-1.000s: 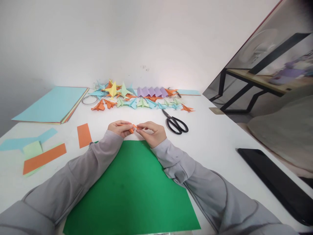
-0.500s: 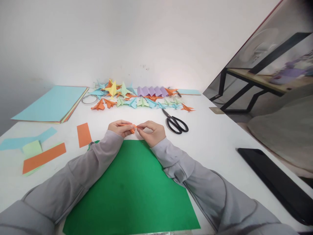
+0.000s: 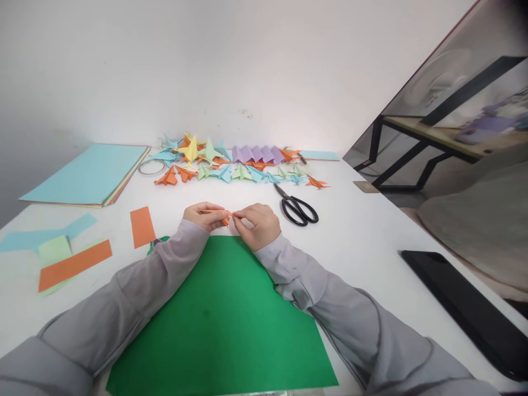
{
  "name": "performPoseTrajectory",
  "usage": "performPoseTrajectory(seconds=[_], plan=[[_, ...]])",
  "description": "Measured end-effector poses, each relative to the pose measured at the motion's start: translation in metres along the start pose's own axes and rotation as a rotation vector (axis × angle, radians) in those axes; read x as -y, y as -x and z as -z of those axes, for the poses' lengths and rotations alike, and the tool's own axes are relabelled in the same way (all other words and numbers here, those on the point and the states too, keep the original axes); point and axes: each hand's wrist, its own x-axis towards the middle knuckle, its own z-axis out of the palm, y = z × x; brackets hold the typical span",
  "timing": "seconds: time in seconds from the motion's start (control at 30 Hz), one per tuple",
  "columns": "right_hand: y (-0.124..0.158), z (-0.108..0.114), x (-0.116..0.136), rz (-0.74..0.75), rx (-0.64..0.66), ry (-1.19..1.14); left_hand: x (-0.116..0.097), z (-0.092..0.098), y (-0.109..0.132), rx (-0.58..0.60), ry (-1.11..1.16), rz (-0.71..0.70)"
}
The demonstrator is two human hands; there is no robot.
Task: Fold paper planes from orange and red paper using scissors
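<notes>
- My left hand (image 3: 205,218) is closed around a small folded orange paper (image 3: 225,221), thumb along the top.
- My right hand (image 3: 259,224) pinches the tip of that same piece between thumb and fingertips, so both hands are clamped on it, close beside each other.
- The piece sits between them, just past the far edge of the green sheet (image 3: 223,319); I can't tell whether it touches the tabletop (image 3: 350,247).
- Black-handled scissors (image 3: 299,211) lie beyond my right hand, blades pointing away to the left.
- Left of my left hand is an orange rectangle (image 3: 142,227); farther left, a longer orange strip (image 3: 75,265) lies near a pale green piece (image 3: 55,250).
- Along the wall are folded paper figures (image 3: 241,172) and a pleated purple paper (image 3: 258,154).
- A blue-topped paper stack (image 3: 86,173) lies at the far left.
- A flat black slab (image 3: 457,308) lies at my right.
</notes>
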Motion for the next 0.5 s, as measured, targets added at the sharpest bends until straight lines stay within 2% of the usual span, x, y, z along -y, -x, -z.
performPoseTrajectory(seconds=[0.27, 0.5], plan=[[-0.0027, 0.0035, -0.0001, 0.158, -0.031, 0.052, -0.0003, 0.0004, 0.0001, -0.002, -0.026, -0.003], [-0.0062, 0.0070, 0.0010, 0.314, 0.047, 0.226, 0.0003, -0.0004, 0.0012, 0.005, -0.054, -0.017]])
